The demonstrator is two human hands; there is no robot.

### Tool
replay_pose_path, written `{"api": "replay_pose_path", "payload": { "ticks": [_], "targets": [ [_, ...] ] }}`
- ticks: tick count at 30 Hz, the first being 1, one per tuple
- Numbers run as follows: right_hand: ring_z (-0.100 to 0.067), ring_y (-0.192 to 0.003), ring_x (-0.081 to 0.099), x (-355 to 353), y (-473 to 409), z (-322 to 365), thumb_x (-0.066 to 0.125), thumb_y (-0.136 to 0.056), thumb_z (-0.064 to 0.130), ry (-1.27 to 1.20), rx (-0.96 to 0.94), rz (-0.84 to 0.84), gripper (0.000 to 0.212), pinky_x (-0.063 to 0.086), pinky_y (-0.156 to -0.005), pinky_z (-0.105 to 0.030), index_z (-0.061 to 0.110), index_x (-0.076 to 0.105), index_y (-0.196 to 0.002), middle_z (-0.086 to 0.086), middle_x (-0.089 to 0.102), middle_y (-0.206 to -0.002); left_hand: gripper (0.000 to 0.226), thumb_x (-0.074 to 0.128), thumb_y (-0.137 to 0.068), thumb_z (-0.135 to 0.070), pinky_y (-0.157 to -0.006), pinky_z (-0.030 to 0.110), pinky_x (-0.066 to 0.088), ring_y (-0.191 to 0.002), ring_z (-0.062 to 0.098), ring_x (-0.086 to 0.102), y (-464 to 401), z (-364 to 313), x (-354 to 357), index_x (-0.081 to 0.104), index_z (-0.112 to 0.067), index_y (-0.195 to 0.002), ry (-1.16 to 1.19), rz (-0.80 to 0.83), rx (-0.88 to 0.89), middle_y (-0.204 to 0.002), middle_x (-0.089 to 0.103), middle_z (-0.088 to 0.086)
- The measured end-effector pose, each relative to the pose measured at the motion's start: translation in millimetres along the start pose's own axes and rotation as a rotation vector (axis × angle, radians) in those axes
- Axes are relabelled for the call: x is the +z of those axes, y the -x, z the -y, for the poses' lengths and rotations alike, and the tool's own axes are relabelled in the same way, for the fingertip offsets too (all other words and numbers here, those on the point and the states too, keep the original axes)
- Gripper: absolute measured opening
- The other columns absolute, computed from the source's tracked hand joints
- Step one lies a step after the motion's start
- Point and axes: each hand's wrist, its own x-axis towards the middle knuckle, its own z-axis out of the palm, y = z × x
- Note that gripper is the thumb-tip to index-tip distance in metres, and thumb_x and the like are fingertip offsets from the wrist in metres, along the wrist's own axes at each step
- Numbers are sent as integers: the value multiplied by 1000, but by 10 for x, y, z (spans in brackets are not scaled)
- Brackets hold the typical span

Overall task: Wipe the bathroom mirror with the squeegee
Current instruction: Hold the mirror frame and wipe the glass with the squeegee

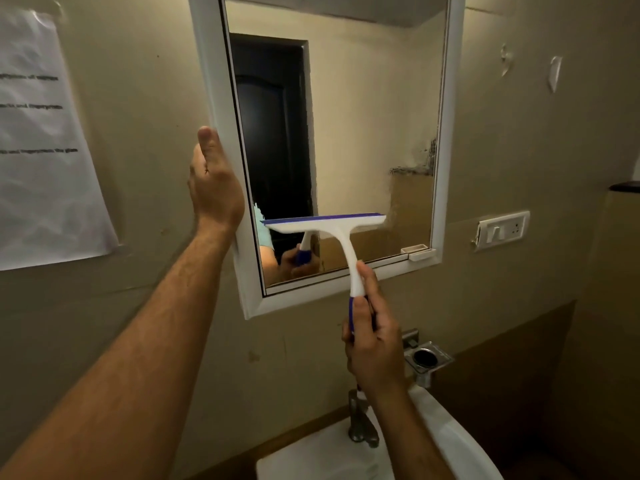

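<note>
Against the lower part of the mirror glass (363, 133), the squeegee (329, 226) lies with its blue rubber blade nearly level, tipped a little up to the right, and its white head just under the blade. Its white neck runs down and to the right, past the bottom rail of the white mirror frame (446, 133), into a blue grip. The right hand (372, 341) is wrapped around that grip, thumb laid along the near side and forefinger stretched up the white neck; the forearm rises from the lower edge of the view over the washbasin (311, 459). The left hand (214, 181) clasps the left rail of the frame, thumb pointing up along its outer edge, fingers curled round the front and mostly out of sight behind the hand; the left arm reaches up from the bottom left corner.

Reflected in the glass are a dark door, a plain wall and, low down, the hand with the blue grip. A small white tab (420, 252) sits on the bottom rail at the right. Below the right wrist stands a metal tap (360, 420), partly covered by the arm, and beside the hand a metal holder (427, 358) is fixed to the wall. To the right is a white switch plate (502, 230). On the left wall hangs a paper sheet (45, 150), cut by the edge, its print too blurred to read.
</note>
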Motion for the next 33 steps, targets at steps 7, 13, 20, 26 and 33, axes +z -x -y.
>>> {"api": "replay_pose_path", "payload": {
  "ticks": [7,13,20,26,33],
  "targets": [
    [-14,-54,44,4,341,-408,42,-102,21,84,-14,7,48,42,-48,-30,59,46,-131,-3,56,-69,56,18,-102,-46,-111,25,25,-135,14,36,-12,2,17,38,-15,-144,8,-21,3,-147,42,2],
    [-22,-55,39,13,6,-21,41,-97,38,2,-44,20,41,38,-48,-35,62,45,-130,-4,47,-65,56,16,-102,-46,-105,19,21,-137,15,33,-9,11,5,36,-14,-145,6,-7,14,-148,39,3],
    [-17,-53,42,125,126,-230,40,-99,35,1,-34,6,42,40,-46,-30,68,46,-124,-1,48,-61,55,17,-102,-45,-98,14,19,-137,14,31,14,-11,-9,34,-15,-145,10,8,25,-150,37,3],
    [-18,-54,40,57,-73,-47,43,-94,34,8,-45,21,45,39,-47,-33,69,47,-122,-10,45,-61,56,18,-102,-47,-100,16,20,-134,9,32,-13,21,-10,35,-15,-145,21,6,25,-149,39,2],
    [-15,-50,43,140,-37,-221,42,-96,40,-5,-76,-21,39,41,-46,-30,67,47,-123,-10,50,-61,55,19,-102,-46,-99,14,18,-137,12,30,-5,5,-12,32,-15,-146,25,6,11,-150,36,1]
  ]
}}
